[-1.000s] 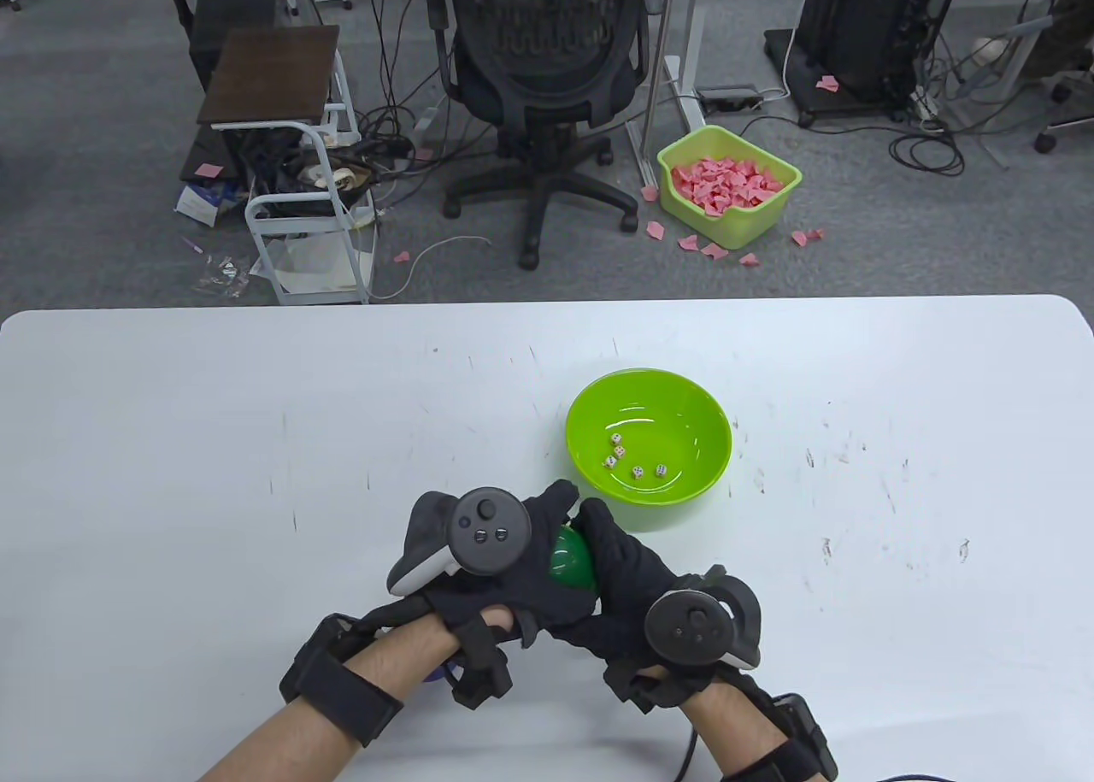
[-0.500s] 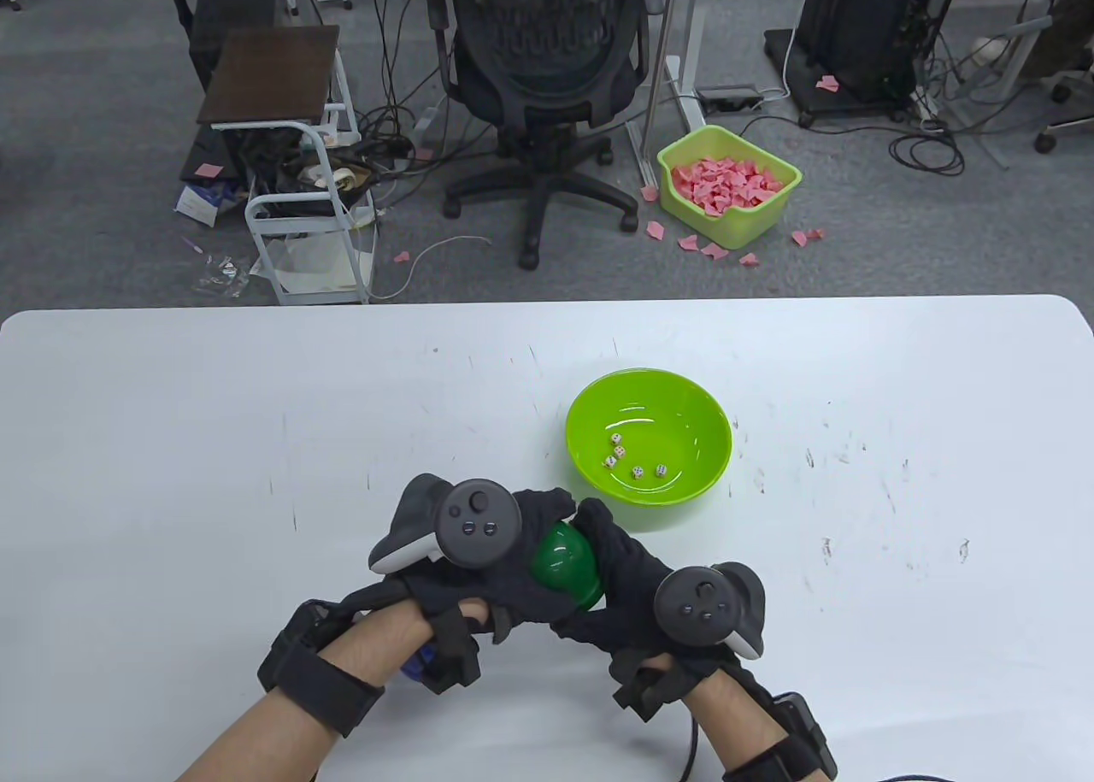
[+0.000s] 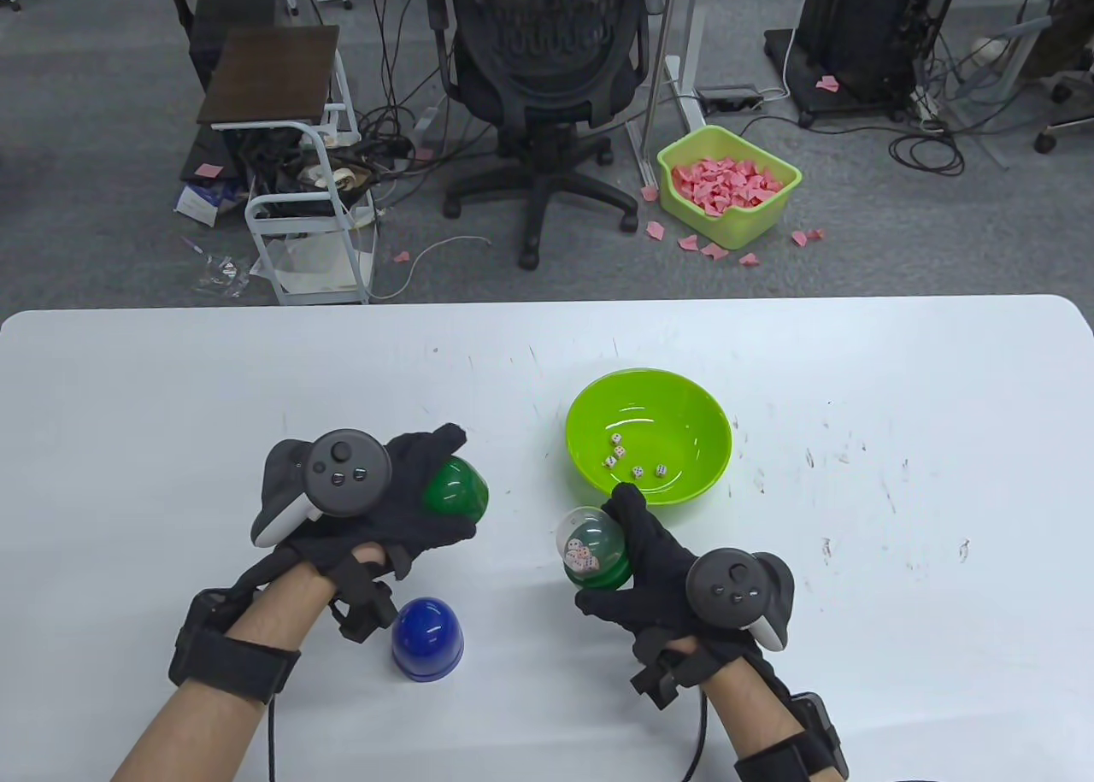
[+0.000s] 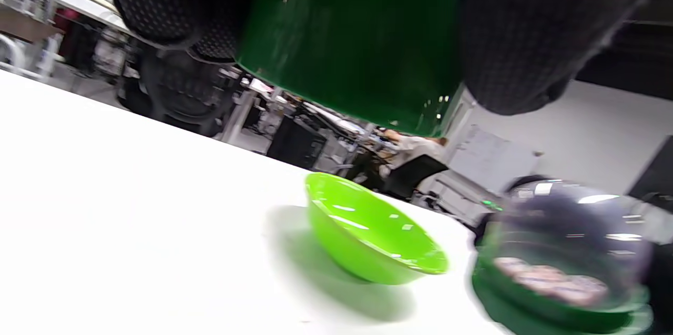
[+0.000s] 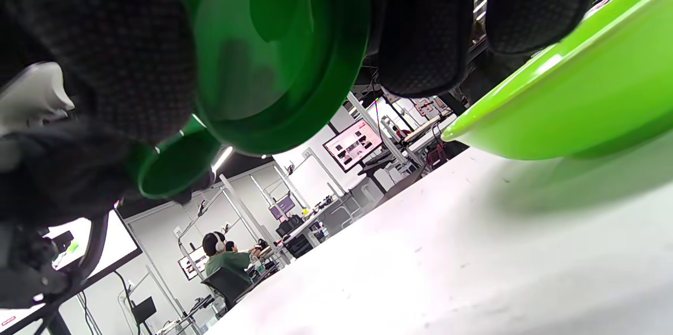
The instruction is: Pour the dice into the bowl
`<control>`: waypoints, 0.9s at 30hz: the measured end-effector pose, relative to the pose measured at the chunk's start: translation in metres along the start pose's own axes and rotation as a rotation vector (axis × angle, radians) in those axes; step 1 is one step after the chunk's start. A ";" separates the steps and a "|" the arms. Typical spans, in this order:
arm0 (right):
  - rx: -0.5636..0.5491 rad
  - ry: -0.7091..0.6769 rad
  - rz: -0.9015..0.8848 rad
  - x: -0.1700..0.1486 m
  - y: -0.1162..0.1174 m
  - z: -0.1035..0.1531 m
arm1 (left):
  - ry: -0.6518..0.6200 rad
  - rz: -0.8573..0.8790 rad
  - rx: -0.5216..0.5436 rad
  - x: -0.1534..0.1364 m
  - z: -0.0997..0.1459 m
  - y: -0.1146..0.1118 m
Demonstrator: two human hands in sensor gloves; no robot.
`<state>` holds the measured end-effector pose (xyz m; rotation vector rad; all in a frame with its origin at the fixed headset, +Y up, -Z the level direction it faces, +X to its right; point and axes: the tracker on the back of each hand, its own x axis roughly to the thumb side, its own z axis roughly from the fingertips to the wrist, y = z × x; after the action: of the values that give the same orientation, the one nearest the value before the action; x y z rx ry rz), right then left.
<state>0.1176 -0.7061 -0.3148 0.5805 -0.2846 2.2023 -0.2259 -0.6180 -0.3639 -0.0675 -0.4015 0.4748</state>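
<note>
A lime green bowl point(image 3: 684, 406) with several white dice point(image 3: 637, 466) sits right of the table's middle; it also shows in the left wrist view point(image 4: 368, 230) and right wrist view point(image 5: 578, 98). My left hand point(image 3: 410, 496) grips a dark green dome cap point(image 3: 457, 490), held off the table left of the bowl; the cap fills the top of the left wrist view point(image 4: 357, 35). My right hand point(image 3: 641, 560) holds the green capsule base with a clear dome point(image 3: 590, 551) and several dice point(image 3: 583, 557) in it, just in front of the bowl. The base shows from below in the right wrist view point(image 5: 273, 56).
A blue dome cap point(image 3: 427, 637) stands on the white table point(image 3: 171, 406) near my left wrist. Beyond the far edge are an office chair point(image 3: 543, 64), a small cart point(image 3: 299, 184) and a green bin of pink paper point(image 3: 726, 184).
The hands were together on the green capsule. They have pulled apart: the left hand took the dark green cap up and left, the right hand keeps the base with dice. The blue cap is now uncovered.
</note>
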 end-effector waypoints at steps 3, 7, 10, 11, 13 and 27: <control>-0.004 -0.001 -0.001 0.000 -0.001 0.000 | 0.055 -0.053 0.013 -0.022 0.003 0.000; -0.006 -0.002 -0.002 0.000 -0.001 0.000 | 0.143 -0.147 0.025 -0.055 0.010 -0.006; -0.014 -0.006 -0.002 0.000 -0.002 0.000 | 0.188 -0.201 0.045 -0.075 0.014 -0.012; -0.016 -0.006 -0.003 0.000 -0.003 0.000 | 0.202 -0.215 0.045 -0.080 0.015 -0.013; -0.021 -0.008 -0.012 0.000 -0.003 0.000 | 0.231 -0.241 0.044 -0.091 0.017 -0.018; -0.033 -0.035 -0.024 0.002 -0.003 0.001 | 0.368 -0.317 -0.077 -0.140 0.025 -0.059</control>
<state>0.1191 -0.7029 -0.3131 0.6011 -0.3299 2.1619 -0.3242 -0.7357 -0.3823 -0.1601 -0.0649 0.1276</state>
